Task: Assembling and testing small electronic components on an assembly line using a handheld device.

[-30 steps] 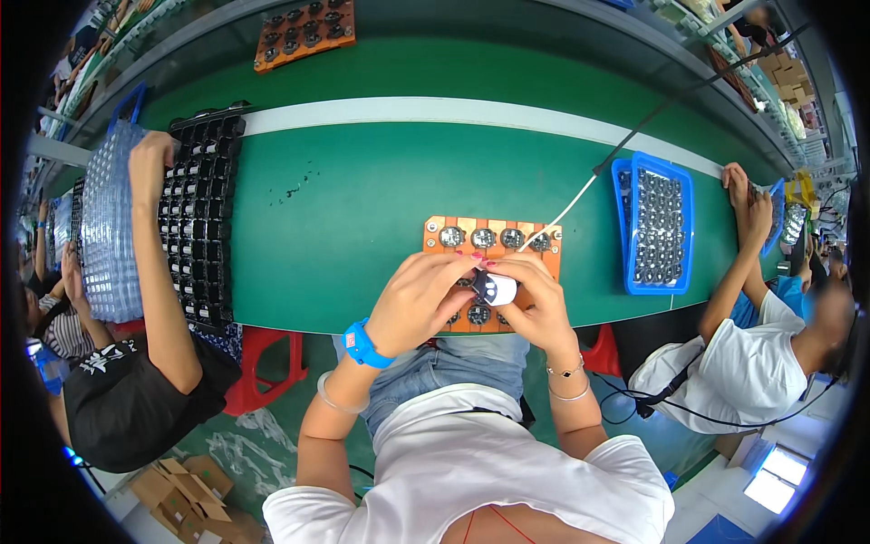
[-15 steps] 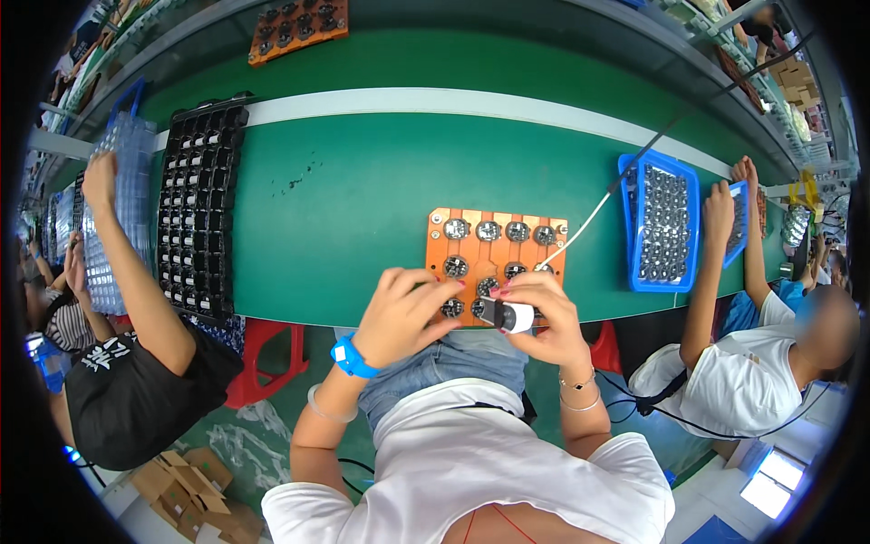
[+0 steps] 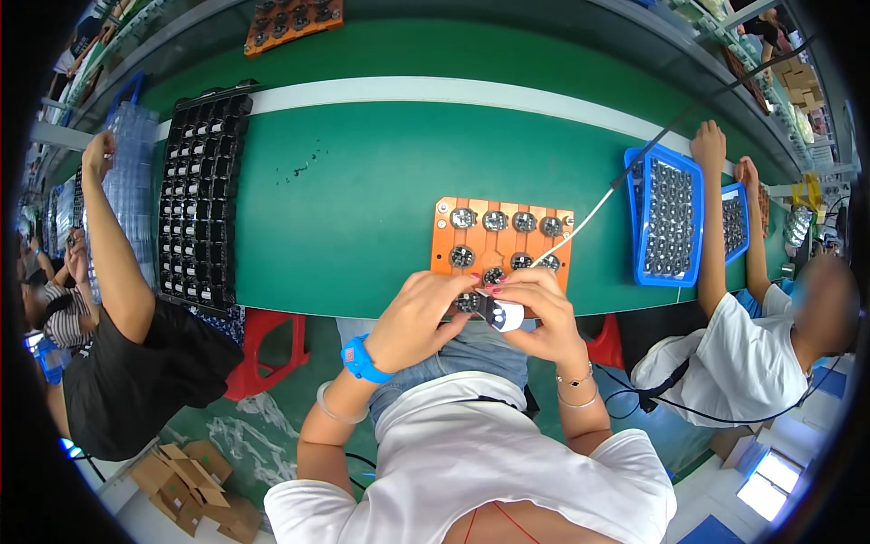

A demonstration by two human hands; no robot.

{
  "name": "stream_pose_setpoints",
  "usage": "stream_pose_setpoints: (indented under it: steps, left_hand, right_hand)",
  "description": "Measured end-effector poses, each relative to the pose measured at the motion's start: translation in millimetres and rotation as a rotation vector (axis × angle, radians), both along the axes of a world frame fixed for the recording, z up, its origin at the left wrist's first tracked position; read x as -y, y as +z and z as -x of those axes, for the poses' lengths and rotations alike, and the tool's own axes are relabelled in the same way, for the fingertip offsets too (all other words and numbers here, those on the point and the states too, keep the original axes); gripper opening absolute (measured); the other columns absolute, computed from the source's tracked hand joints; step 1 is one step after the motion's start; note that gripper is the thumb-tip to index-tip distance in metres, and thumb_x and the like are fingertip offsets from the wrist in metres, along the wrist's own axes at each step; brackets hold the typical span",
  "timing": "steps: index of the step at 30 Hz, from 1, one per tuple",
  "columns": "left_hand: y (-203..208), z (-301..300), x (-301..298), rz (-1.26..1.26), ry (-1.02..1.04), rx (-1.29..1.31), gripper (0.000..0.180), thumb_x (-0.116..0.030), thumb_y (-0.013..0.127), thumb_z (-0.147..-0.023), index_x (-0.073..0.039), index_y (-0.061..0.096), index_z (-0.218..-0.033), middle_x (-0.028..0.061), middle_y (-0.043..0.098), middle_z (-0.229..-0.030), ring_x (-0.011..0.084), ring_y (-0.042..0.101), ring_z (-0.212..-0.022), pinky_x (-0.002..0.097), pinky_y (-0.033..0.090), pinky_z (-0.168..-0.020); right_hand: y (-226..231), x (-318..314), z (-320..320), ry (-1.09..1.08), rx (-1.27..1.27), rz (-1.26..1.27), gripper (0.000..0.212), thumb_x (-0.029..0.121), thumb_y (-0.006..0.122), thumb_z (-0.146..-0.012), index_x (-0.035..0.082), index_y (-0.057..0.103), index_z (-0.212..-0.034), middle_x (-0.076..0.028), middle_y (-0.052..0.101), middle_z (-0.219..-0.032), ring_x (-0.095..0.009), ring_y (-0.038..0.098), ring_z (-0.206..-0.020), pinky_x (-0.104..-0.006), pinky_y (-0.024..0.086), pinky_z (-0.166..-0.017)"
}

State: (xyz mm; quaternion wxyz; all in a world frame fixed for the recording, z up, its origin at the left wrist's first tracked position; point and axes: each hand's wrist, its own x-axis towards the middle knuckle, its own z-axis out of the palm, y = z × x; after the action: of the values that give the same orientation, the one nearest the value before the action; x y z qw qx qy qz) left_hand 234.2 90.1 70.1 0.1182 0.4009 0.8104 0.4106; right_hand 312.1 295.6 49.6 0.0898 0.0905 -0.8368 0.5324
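My right hand (image 3: 544, 313) is closed around a small white rounded device with a black end (image 3: 504, 315), held over the near edge of an orange fixture plate (image 3: 441, 243). My left hand (image 3: 419, 313) curves in from the other side, thumb and index finger drawn together at the device's black end. Whatever lies between those left fingertips is partly hidden. Round black parts sit in rows on the plate, among them one (image 3: 463, 218) in the far left corner. A white cable (image 3: 589, 220) runs down to the plate behind my right hand; its end is hidden.
At left stands a black compartment tray (image 3: 201, 195) holding white pieces. A blue bin (image 3: 669, 218) of round parts is at right, with a smaller blue bin (image 3: 734, 222) beyond. Another orange plate (image 3: 294, 23) lies at the back. Co-workers' arms (image 3: 122, 240) reach in on both sides.
My left fingers have moved in to the device's black end. The device has turned in my right hand, showing dark markings on its white face. The right-hand co-worker's arm has reached farther out.
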Motion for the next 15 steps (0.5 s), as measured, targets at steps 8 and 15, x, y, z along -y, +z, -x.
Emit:
stream_pose_setpoints:
  steps: [8, 15]
  left_hand:
    - [-6, -1, -7, 0.184, -0.026, -0.168, 0.045, -0.016, 0.074, -0.074, -0.010, 0.059, -0.115, 0.0048, 0.063, -0.102, 0.0222, 0.054, -0.097, 0.0357, 0.039, -0.082]
    - [-25, -10, -19, 0.201, -0.009, -0.194, 0.048, -0.019, 0.078, -0.070, -0.012, 0.060, -0.114, 0.0011, 0.064, -0.099, 0.0202, 0.053, -0.094, 0.0343, 0.037, -0.080]
  right_hand:
    - [-5, -21, -17, -0.159, -0.012, 0.041, 0.041, 0.000, 0.073, -0.061, 0.003, 0.064, -0.101, -0.010, 0.070, -0.099, -0.027, 0.058, -0.098, -0.0376, 0.047, -0.088]
    - [-8, -20, -23, -0.137, 0.023, -0.042, 0.045, 0.005, 0.074, -0.059, 0.006, 0.068, -0.104, -0.006, 0.068, -0.103, -0.026, 0.057, -0.103, -0.0381, 0.043, -0.090]
